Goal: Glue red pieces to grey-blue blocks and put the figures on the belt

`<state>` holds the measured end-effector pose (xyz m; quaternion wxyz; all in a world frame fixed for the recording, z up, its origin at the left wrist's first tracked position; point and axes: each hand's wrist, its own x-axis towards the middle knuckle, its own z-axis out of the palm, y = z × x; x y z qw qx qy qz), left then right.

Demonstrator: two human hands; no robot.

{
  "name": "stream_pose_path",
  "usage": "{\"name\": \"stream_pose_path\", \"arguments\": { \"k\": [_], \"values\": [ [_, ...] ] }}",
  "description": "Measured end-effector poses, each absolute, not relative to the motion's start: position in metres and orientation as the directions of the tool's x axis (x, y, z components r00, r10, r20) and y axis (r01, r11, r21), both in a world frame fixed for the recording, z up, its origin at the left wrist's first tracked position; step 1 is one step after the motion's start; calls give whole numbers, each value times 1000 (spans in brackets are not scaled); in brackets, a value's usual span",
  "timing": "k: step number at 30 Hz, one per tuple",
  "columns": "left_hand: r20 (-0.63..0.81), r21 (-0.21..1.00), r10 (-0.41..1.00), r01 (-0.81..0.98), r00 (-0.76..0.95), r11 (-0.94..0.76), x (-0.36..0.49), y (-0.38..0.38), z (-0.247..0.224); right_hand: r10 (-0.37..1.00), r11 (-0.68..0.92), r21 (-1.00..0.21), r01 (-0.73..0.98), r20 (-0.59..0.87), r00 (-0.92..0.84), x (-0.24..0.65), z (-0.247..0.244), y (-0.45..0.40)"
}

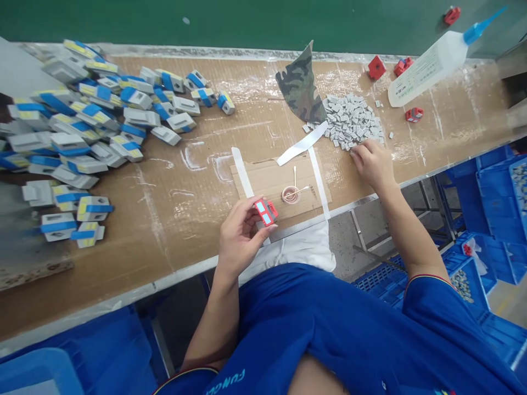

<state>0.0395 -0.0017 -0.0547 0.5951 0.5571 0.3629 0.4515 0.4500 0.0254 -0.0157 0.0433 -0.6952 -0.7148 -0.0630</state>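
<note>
Between the thumb and fingers of my left hand (239, 237) is a small red toy vehicle body (265, 213) with light blue windows, held above the near-left part of a cardboard sheet (255, 175). My right hand (375, 164) reaches to the near edge of a pile of small grey plastic pieces (349, 118). Its thumb and index finger are pinched together there; whether a piece is between them is too small to make out. On the cardboard sits a small round cup (290, 194) with cotton swabs (295, 176) at it.
Many grey, blue and yellow toy vehicle parts (102, 115) are heaped at the left. A camouflage-patterned scrap (302, 88) lies behind the cup. A white squeeze bottle (430, 68) and several red parts (376, 67) are at the back right. Blue crates (500, 192) stand below the right side.
</note>
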Motion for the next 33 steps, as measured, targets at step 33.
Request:
{"name": "stream_pose_path", "arguments": {
  "k": [33],
  "values": [
    [210,976,871,-48,444,-211,35,-1,-50,929,-239,-969,-62,-247,274,222,4,-56]
  ]
}}
